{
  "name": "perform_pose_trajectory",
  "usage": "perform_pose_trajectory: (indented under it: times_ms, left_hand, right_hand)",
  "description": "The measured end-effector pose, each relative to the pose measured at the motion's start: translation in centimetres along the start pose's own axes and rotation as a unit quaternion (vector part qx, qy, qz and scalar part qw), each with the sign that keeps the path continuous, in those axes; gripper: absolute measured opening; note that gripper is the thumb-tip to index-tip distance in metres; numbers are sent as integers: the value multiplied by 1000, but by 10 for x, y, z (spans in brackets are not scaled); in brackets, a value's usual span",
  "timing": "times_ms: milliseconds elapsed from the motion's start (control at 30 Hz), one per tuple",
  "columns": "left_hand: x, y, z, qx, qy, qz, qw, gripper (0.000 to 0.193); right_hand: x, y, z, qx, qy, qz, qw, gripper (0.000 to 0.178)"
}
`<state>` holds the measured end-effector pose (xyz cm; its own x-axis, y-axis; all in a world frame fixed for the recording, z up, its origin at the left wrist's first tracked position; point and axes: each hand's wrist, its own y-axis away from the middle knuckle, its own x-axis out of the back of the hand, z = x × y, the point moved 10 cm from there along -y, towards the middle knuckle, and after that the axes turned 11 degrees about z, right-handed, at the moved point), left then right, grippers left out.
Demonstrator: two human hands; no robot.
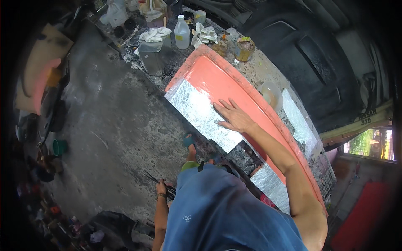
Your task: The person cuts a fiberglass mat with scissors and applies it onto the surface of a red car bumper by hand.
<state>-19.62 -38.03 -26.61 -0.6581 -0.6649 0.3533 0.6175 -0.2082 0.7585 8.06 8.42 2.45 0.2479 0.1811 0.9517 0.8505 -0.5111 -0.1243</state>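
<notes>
A long salmon-orange mould-like panel (226, 77) with a raised rim lies across the workbench. Over its near edge hangs a silvery-white fibreglass mat (197, 106). My right hand (237, 119) rests on the inner border of this mat and the panel, fingers spread and palm down. Farther along the same edge, a second mat piece (273, 189) overhangs by my body. Low at my left side, away from the bench, my left hand (161, 186) is closed round a dark, thin, strand-like thing (171, 191) whose kind I cannot make out.
On the bench's far end stand a metal can (151, 58), a white-capped plastic jug (181, 33), crumpled white rags (205, 34) and a stained tin (244, 49). A translucent bowl (271, 95) sits behind the panel. Beyond is a large black panel (305, 46). A green bucket (60, 147) stands left.
</notes>
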Motion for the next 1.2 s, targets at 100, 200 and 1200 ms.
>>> perform_pose_trajectory:
  times_ms: [100,200,1200]
  left_hand:
    - [8,-7,-8,-9,20,2,1000,57]
    - [11,-3,-16,-2,-9,19,1000,57]
    - [-5,-2,-3,33,27,10,999,50]
  right_hand:
    - [3,10,-7,-2,-34,-3,999,72]
    - [19,15,4,-49,-59,29,997,67]
    - [18,0,7,-107,-123,65,984,65]
